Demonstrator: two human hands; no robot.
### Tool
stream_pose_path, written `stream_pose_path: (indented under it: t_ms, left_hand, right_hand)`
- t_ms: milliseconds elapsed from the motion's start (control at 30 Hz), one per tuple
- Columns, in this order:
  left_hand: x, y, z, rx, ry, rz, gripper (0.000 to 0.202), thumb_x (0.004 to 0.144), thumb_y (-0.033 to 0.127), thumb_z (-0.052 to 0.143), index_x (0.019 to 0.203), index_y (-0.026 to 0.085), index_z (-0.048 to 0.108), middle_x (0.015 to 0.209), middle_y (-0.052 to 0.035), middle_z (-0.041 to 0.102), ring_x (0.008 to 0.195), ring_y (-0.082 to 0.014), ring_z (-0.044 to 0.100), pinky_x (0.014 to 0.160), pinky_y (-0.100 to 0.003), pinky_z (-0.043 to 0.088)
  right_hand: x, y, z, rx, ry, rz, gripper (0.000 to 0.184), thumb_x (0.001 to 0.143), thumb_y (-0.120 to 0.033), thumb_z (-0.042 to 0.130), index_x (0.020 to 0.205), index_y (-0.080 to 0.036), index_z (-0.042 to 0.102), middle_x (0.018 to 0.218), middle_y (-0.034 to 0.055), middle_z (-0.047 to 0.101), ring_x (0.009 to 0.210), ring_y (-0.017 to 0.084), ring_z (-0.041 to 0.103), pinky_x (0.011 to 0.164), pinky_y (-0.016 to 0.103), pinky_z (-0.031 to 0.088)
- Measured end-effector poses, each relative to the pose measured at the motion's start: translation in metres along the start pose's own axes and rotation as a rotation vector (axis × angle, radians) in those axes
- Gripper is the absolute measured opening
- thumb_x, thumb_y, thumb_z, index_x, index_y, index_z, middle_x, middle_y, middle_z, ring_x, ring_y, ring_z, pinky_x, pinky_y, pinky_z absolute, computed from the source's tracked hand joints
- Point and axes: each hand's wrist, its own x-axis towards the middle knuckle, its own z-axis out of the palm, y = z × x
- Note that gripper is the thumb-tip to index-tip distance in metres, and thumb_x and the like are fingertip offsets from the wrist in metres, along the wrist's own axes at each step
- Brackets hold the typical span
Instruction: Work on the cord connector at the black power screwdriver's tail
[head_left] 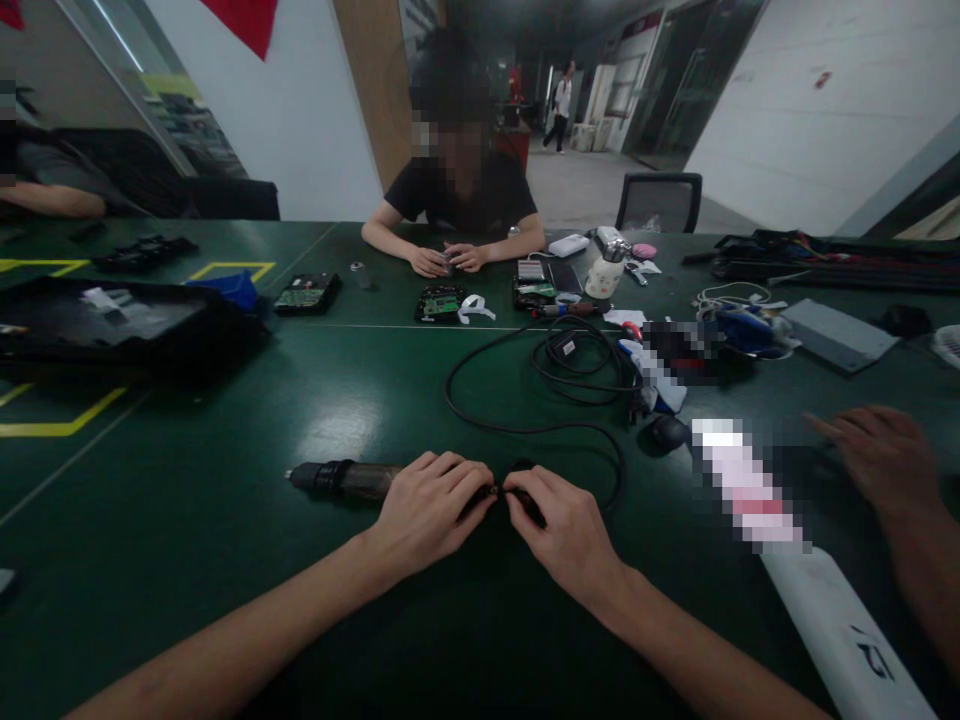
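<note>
A dark electric screwdriver point(341, 479) lies on the green table point(225, 520) in front of me, its tip pointing left. My left hand point(431, 505) is closed over its rear end. My right hand point(559, 530) pinches the black cable point(525, 425) right where it meets the tool, fingertips touching those of the left hand. The cable loops away across the table toward a coiled bundle point(581, 360).
A person sits opposite, both hands on a small part, with circuit boards point(439, 303) nearby. Another person's hand point(874, 450) rests at the right beside a white tube point(825, 610). A black tray point(112, 325) lies left; cluttered tools and a white bottle point(606, 272) sit at the right rear.
</note>
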Motion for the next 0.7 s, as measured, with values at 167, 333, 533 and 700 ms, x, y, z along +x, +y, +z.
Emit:
stream_pose_path:
  t_ms: [167,333,533,700]
  left_hand:
    - [-0.0006,-0.0005,-0.0009,-0.010,-0.024,0.056,0.024,0.102,0.031,0.054,0.124,0.025,0.064,0.120,-0.0023,0.072,0.104,-0.0214,0.065,0.086,-0.039,0.046]
    - [0.0000,0.0005,-0.0002,-0.001,-0.021,-0.001,0.019,0.104,0.035,0.053,0.113,0.023,0.064,0.113,-0.0021,0.073,0.097,-0.0211,0.066,0.082,-0.039,0.045]
    - [-0.0007,-0.0015,-0.0012,-0.015,-0.028,0.051,0.023,0.103,0.030,0.054,0.123,0.025,0.063,0.122,-0.0017,0.072,0.103,-0.0214,0.065,0.084,-0.038,0.045]
    - [-0.0006,-0.0015,0.0019,0.010,-0.006,0.013,0.022,0.101,0.036,0.057,0.118,0.023,0.066,0.123,-0.0030,0.072,0.100,-0.0214,0.066,0.081,-0.038,0.045]
  right_hand:
    - [-0.0003,-0.0002,-0.0006,0.001,-0.007,0.008,0.016,0.101,-0.017,0.056,0.113,-0.024,0.064,0.106,0.0055,0.069,0.092,0.021,0.069,0.079,0.032,0.058]
    - [-0.0007,0.0004,0.0007,0.009,-0.007,0.016,0.017,0.101,-0.016,0.055,0.113,-0.024,0.065,0.106,0.0055,0.069,0.092,0.021,0.068,0.079,0.033,0.057]
    - [-0.0006,-0.0002,0.0012,0.022,-0.018,0.032,0.017,0.102,-0.015,0.055,0.113,-0.024,0.064,0.105,0.0054,0.068,0.092,0.021,0.067,0.080,0.033,0.056]
    - [-0.0006,-0.0002,0.0015,0.012,-0.017,0.033,0.016,0.102,-0.015,0.056,0.112,-0.023,0.064,0.105,0.0049,0.068,0.092,0.021,0.067,0.080,0.033,0.055]
